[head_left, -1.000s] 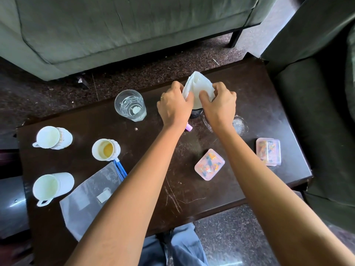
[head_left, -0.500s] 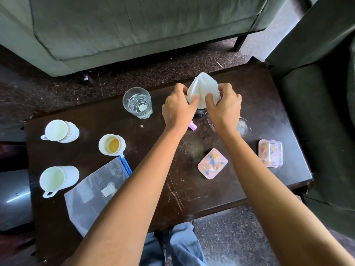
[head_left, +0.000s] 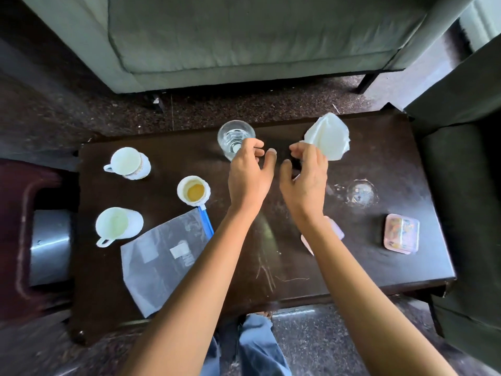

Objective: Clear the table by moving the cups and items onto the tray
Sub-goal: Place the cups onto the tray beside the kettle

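My right hand [head_left: 306, 175] pinches a crumpled white tissue [head_left: 329, 137] and holds it above the back of the dark table [head_left: 379, 267]. My left hand [head_left: 249, 172] hovers beside it with loosely curled fingers, holding nothing, just in front of a glass of water [head_left: 235, 138]. On the left of the table stand two white mugs [head_left: 127, 162] [head_left: 116, 225] and a small cup of yellow liquid [head_left: 193, 190]. A clear zip bag [head_left: 162, 256] lies flat near the front. One pink box [head_left: 401, 236] sits at the right; another [head_left: 337, 232] is mostly hidden under my right forearm.
A metal surface [head_left: 48, 245] rests on a maroon stool left of the table. A wet ring [head_left: 362, 192] marks the tabletop at the right. A grey sofa [head_left: 244, 36] stands behind the table and a dark armchair [head_left: 461, 158] to the right. My knees are below the front edge.
My left hand has let go of the tissue and moved left toward the glass. My right hand has lifted the tissue up and to the right.
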